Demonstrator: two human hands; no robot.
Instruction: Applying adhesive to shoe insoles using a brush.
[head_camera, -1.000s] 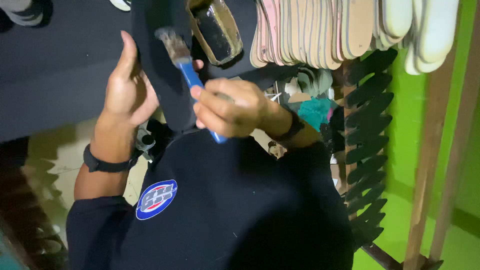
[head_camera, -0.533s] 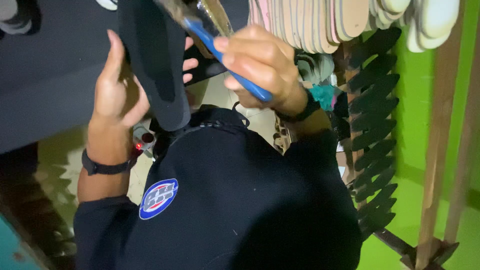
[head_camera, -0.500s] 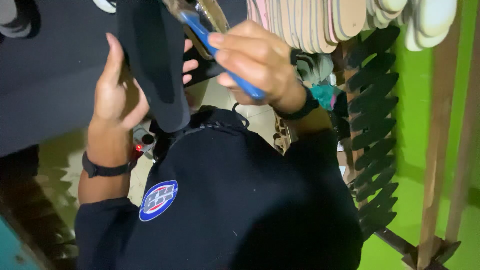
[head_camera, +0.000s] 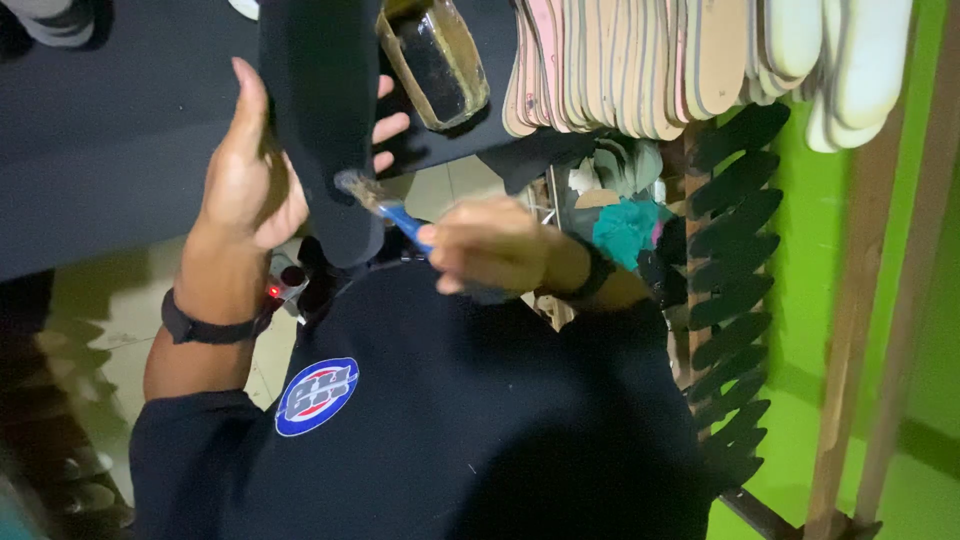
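My left hand (head_camera: 245, 185) grips a black sole (head_camera: 320, 120), thumb up along its left edge, fingertips (head_camera: 392, 125) curling round the right edge. The sole stands nearly upright in front of me, heel end down, just above my chest.

My right hand (head_camera: 495, 245) is closed around a brush with a blue handle (head_camera: 405, 222). The bristles (head_camera: 352, 186) touch the lower part of the sole's face. Half a second ago this hand was raised high, up by the jar, with the brush tip near the jar's mouth; now it has dropped and sits level with my left wrist, the brush angled up and left onto the sole.

The glass jar (head_camera: 432, 62) with dark, yellowish contents sits tilted on the black shelf (head_camera: 110, 130), just right of the sole's top. It has not moved.

To the right, a row of pale soles (head_camera: 640, 60) stands on edge along the shelf. Below them, black cut-out soles (head_camera: 735, 240) hang on a wooden rack (head_camera: 850, 330) against a green wall (head_camera: 930, 330).

A dark band (head_camera: 205, 328) wraps my left wrist, another my right. My dark shirt carries a round blue badge (head_camera: 317, 396).
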